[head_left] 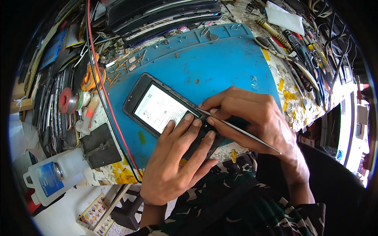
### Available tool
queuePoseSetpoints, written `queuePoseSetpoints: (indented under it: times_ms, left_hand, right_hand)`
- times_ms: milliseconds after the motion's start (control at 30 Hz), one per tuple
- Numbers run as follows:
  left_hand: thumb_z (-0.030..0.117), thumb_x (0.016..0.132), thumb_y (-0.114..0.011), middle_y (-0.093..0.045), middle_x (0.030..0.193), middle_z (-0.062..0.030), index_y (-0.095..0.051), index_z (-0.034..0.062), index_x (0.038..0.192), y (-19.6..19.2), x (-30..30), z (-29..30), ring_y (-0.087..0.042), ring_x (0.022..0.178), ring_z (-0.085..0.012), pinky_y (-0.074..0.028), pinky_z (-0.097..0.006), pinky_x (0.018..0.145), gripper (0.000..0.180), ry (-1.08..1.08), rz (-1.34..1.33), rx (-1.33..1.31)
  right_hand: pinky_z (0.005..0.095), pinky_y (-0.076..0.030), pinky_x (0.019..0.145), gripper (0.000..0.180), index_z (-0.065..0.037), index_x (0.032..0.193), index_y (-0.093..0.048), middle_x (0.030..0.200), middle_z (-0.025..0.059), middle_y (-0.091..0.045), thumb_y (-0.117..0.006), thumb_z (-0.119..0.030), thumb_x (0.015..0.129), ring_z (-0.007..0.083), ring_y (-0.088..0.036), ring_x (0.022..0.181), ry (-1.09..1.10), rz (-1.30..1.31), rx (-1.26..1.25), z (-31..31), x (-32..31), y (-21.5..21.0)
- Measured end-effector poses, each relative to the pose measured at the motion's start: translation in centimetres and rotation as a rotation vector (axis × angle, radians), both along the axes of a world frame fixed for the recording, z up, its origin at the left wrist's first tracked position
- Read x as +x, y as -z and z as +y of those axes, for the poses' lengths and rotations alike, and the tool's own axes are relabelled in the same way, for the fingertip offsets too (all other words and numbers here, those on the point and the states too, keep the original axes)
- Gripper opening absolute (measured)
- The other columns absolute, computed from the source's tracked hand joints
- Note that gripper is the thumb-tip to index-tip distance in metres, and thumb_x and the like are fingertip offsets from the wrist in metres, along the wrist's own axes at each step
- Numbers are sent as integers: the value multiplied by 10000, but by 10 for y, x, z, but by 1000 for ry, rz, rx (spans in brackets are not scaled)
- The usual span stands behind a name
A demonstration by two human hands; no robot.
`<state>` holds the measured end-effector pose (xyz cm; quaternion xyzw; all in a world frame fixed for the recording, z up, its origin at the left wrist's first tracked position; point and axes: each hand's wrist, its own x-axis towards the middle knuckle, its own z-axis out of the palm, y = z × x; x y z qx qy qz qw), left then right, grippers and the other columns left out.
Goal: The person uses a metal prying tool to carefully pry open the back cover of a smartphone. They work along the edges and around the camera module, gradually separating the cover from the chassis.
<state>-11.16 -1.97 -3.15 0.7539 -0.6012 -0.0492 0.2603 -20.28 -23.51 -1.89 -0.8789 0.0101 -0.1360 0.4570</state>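
A dark phone [161,106] with a lit white screen lies slanted on the blue mat [228,59]. My left hand [171,171] rests on its lower end, with the fingers stretched out and their tips pressing on the screen and the lower edge. From the right, my right hand [262,122] pinches a slender metal pry tool [252,135] between thumb and fingers. One end of this tool meets the phone's right edge near the lower corner, where the fingers partly hide the contact. Its other end points back across my wrist.
Red and black cables [109,101] cross the mat's left side. Solder spools [67,100], an orange tape roll [93,77] and a plastic bottle [49,181] stand at left. Dark panels [161,15] are stacked behind. Hand tools [301,59] crowd the right side.
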Motion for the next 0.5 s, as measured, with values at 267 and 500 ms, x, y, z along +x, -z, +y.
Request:
queuePoseSetpoints:
  times_ms: [267, 500]
  left_hand:
    - [327, 843, -852, -608, 1370, -183, -727, 115, 1307, -2, 0, 0, -595, 1322, -398, -487, -602, 1064, 525, -8, 15, 16]
    - [315, 913, -795, -571, 1427, -158, -651, 113, 1391, -2, 1, 2, -542, 1385, -342, -452, -539, 1136, 539, 8, 47, 34]
  right_hand:
    - [351, -605, 734, 122, 8, 839, -659, 1018, 145, -761, -780, 4, 857, 257, -745, 855, 19, 15, 58, 0, 0, 2]
    - [370, -604, 754, 100, 19, 897, -677, 1063, 143, -755, -756, -42, 900, 277, -738, 906, -25, 42, 82, -5, -5, 4]
